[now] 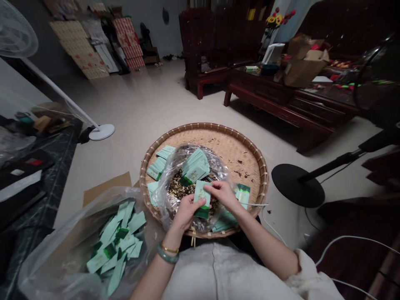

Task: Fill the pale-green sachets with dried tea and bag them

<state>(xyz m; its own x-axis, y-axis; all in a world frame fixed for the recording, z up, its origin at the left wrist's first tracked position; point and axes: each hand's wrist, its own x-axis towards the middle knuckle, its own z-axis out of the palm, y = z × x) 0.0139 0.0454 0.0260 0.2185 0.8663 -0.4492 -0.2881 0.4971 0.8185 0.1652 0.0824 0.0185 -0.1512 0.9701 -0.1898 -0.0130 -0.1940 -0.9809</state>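
Left hand (187, 211), right hand (222, 194): fingers pinching a pale-green paper sachet (201, 199) over a round woven-bamboo tray (203, 126) on pale floor tile (131, 116) (dark wooden table (259, 92) at 1 o'clock).

We record the held packet (201, 199) as pale mint green with a dark green lower band; the woven tray (233, 146) as tan with a fine basketweave pattern and a banded rim; the bangle (167, 257) as pale jade green; the countertop (59, 166) as black with white veining.
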